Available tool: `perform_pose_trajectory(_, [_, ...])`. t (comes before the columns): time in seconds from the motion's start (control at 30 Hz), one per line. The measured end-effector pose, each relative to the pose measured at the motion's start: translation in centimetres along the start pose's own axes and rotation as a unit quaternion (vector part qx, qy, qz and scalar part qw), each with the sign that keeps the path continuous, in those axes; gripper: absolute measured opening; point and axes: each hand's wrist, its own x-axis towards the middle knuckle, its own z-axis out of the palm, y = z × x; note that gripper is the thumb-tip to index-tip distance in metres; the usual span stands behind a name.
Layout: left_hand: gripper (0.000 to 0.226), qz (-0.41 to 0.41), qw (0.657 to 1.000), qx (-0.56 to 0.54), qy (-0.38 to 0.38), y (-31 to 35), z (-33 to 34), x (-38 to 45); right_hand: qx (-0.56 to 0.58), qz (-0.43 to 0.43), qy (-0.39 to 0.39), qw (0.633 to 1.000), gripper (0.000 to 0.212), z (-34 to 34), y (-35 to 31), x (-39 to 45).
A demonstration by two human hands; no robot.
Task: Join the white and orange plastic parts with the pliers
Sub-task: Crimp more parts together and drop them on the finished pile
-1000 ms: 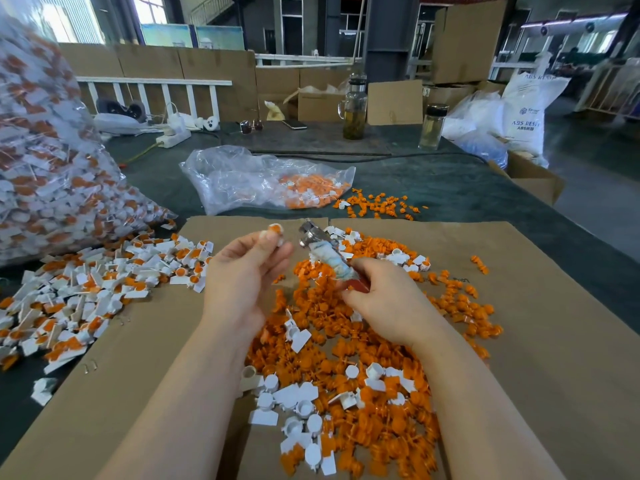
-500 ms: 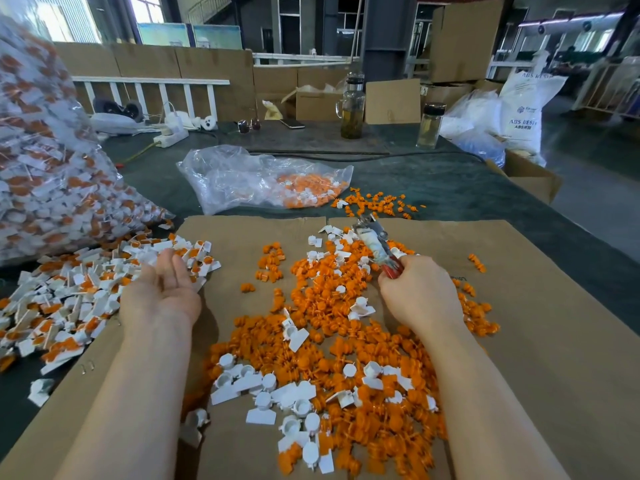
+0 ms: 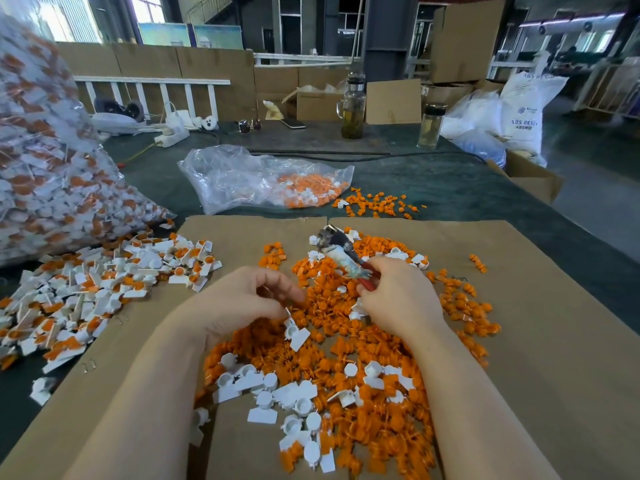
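A heap of loose orange parts [image 3: 349, 344] mixed with white parts [image 3: 294, 403] lies on the brown cardboard sheet [image 3: 554, 358]. My left hand [image 3: 242, 303] hovers over the heap's middle, fingers pinched together, with a white part [image 3: 296, 332] hanging below its fingertips. My right hand [image 3: 398, 299] grips the red handles of the pliers [image 3: 341, 254], whose worn grey jaws point up and away to the left. Whether the jaws hold anything I cannot tell. Joined white-and-orange pieces [image 3: 104, 289] lie piled at the left.
A big clear bag of joined pieces [image 3: 52, 174] stands at the far left. A smaller clear bag with orange parts [image 3: 270, 181] lies beyond the cardboard, loose orange parts [image 3: 377, 204] beside it. Two glass bottles [image 3: 353, 109], boxes and a white sack [image 3: 523, 116] line the back.
My left hand came back from the pile of joined pieces at the left to the heap's middle and took up a white part. My right hand with the pliers dropped slightly toward me.
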Motion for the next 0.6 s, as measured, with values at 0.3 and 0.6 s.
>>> perform_pose_trajectory(0.3, [0.008,0.004,0.994,0.106,0.031,-0.2,0.5,0.6,-0.025,0.011,-0.045,0.999,0.032,0.6,-0.2,0.2])
perform_pose_trajectory(0.6, [0.007,-0.028,0.992,-0.005,0.123,0.4,1.5,1.1,-0.011,0.022,-0.071,0.997,0.028,0.4,0.2,0.4])
